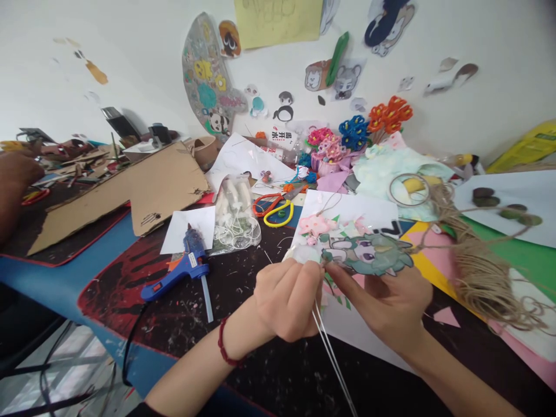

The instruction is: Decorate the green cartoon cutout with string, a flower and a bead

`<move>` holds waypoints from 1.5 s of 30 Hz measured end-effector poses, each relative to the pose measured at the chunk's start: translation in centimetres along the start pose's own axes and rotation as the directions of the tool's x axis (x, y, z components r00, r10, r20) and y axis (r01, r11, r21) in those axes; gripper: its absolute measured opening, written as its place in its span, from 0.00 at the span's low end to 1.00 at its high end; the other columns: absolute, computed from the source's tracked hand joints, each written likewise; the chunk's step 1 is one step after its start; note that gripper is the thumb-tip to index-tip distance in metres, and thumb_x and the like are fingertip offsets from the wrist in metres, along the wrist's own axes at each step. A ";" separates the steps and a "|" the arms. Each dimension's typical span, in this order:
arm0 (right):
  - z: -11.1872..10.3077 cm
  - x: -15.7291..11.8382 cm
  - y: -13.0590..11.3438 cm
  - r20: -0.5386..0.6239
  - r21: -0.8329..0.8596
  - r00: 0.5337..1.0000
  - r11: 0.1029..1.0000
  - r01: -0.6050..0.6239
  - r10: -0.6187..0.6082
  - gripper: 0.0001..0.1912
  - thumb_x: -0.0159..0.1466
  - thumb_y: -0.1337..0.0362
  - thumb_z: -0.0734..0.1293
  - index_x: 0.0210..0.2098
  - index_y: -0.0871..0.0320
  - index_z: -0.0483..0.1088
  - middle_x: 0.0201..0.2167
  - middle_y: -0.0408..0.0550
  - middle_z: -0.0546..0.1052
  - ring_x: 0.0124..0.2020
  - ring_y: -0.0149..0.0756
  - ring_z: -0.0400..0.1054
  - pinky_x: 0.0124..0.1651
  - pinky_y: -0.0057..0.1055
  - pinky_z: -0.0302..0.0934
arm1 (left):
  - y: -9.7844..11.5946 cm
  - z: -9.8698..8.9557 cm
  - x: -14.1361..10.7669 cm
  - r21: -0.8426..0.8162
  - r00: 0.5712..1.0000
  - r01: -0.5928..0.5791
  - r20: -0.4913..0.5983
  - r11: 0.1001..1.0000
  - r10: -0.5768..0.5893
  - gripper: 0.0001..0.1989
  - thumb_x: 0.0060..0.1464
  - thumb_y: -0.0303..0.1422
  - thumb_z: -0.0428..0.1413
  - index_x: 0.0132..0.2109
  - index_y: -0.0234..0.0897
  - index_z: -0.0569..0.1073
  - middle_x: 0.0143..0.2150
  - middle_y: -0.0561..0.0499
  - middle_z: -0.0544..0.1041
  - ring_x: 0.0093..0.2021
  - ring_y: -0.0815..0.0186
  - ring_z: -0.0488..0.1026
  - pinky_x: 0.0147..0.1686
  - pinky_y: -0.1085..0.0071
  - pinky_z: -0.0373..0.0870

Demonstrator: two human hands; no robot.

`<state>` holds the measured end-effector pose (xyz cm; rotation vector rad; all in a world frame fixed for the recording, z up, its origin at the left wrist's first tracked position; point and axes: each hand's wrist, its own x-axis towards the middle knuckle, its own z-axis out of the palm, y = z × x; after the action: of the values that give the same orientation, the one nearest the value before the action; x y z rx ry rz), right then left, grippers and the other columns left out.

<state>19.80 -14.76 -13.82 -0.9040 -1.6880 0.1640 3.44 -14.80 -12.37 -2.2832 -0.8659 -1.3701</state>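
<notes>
My left hand (289, 298), with a dark red bracelet on its wrist, is closed in a pinch. A white cord (332, 353) runs down from under its fingers toward the bottom of the view, and a whitish piece (306, 253) shows just beyond the knuckles. Close beside it, my right hand (391, 307) grips a cartoon cutout (365, 253) with green hair, tilted on its side. The fingertips of both hands meet at the cutout's left end, hiding what is pinched there. Behind them lies a white paper sheet (347, 208) with pink flower shapes (317, 226).
On the left lie a blue glue gun (193, 266), a plastic bag (237, 223) with white cord, and cardboard (169, 188). Scissors (278, 211) rest farther back. Twine (482, 284) and a tape roll (408, 190) are at right. Another person's hand (19, 174) shows far left.
</notes>
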 end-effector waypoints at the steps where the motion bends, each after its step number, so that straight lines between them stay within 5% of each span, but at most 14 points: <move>1: 0.0 0.0 0.0 0.005 0.006 1.000 1.000 0.005 -0.005 0.06 0.58 0.71 0.73 0.32 0.53 0.75 0.28 0.39 0.81 0.31 0.36 0.77 0.40 0.34 0.72 | 0.0 0.1 0.0 0.004 1.000 0.002 0.005 1.000 -0.002 0.08 0.57 0.20 0.50 0.32 0.34 0.66 0.18 0.56 0.64 0.18 0.72 0.57 0.19 0.73 0.55; 6: 0.0 -0.2 0.0 -0.003 -0.037 0.998 0.997 0.063 -0.063 0.09 0.59 0.69 0.73 0.39 0.51 0.76 0.34 0.41 0.83 0.36 0.38 0.79 0.44 0.36 0.74 | 0.1 0.3 -0.1 0.000 1.000 -0.004 0.007 1.000 0.004 0.09 0.59 0.21 0.47 0.32 0.34 0.67 0.18 0.56 0.63 0.18 0.72 0.56 0.18 0.71 0.53; 12: 0.0 -0.2 0.1 0.006 0.020 0.998 0.998 -0.059 0.059 0.06 0.59 0.69 0.72 0.35 0.52 0.76 0.29 0.41 0.82 0.32 0.39 0.78 0.39 0.38 0.73 | 0.1 -0.5 -0.1 -0.025 0.999 -0.032 -0.012 0.999 0.032 0.07 0.54 0.18 0.51 0.33 0.33 0.66 0.19 0.55 0.65 0.18 0.72 0.59 0.19 0.72 0.56; 26: 0.0 -0.2 -0.1 0.001 -0.049 0.998 0.997 0.059 -0.059 0.06 0.60 0.68 0.72 0.37 0.51 0.76 0.33 0.41 0.83 0.35 0.40 0.79 0.44 0.37 0.74 | 0.1 0.2 0.0 -0.004 1.000 -0.006 0.009 1.000 0.007 0.09 0.58 0.20 0.49 0.31 0.34 0.66 0.18 0.57 0.61 0.17 0.72 0.56 0.19 0.71 0.51; 32: 0.0 -0.2 0.0 -0.009 0.000 0.999 0.999 -0.046 0.046 0.05 0.58 0.69 0.73 0.34 0.52 0.76 0.28 0.41 0.81 0.30 0.39 0.78 0.37 0.37 0.74 | 0.1 -0.3 -0.2 -0.018 0.999 -0.034 -0.032 0.999 0.033 0.07 0.56 0.19 0.49 0.34 0.34 0.66 0.19 0.56 0.65 0.18 0.71 0.60 0.19 0.72 0.57; 45: 0.0 -0.2 0.1 -0.015 -0.043 1.000 0.999 -0.010 0.009 0.05 0.58 0.69 0.73 0.33 0.52 0.76 0.27 0.41 0.81 0.30 0.39 0.77 0.38 0.37 0.73 | 0.1 -0.1 0.0 0.001 1.000 0.006 0.000 1.000 -0.006 0.09 0.56 0.19 0.50 0.31 0.35 0.65 0.18 0.57 0.63 0.18 0.72 0.58 0.19 0.72 0.54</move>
<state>19.85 -14.82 -14.09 -0.9430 -1.6791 0.1276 3.48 -14.96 -12.37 -2.2820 -0.8741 -1.3715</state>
